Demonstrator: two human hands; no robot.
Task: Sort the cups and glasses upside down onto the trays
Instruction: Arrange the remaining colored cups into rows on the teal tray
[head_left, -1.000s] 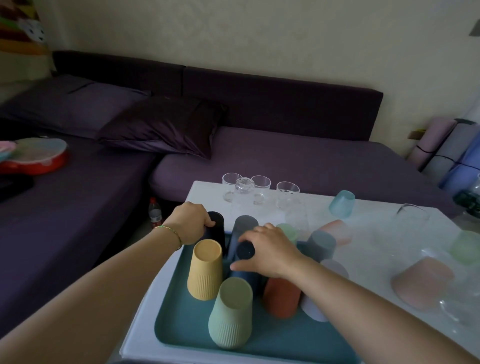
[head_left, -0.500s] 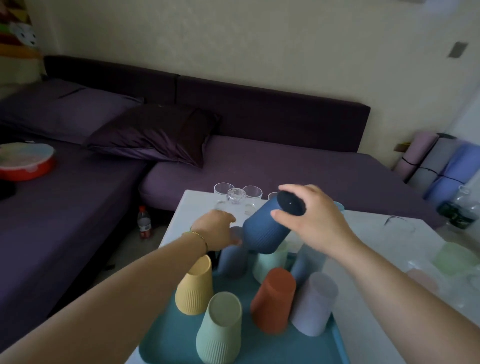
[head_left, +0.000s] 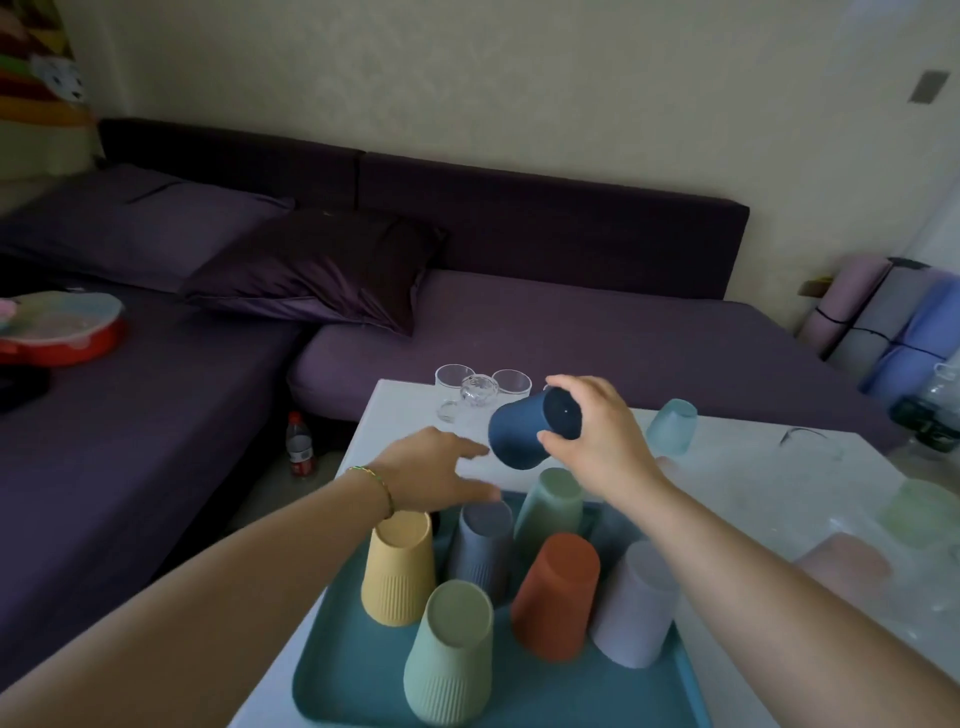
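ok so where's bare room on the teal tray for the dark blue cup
Bare tray at the near left corner, beside the near green cup, and the near strip in front of the orange cup. The far half is crowded.

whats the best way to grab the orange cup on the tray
Come straight down from above and grip the orange cup round its upper end. It stands upside down on the teal tray, closed base up and narrower than its mouth. The lilac cup and the grey cup crowd its lower sides, so a low side approach looks blocked.
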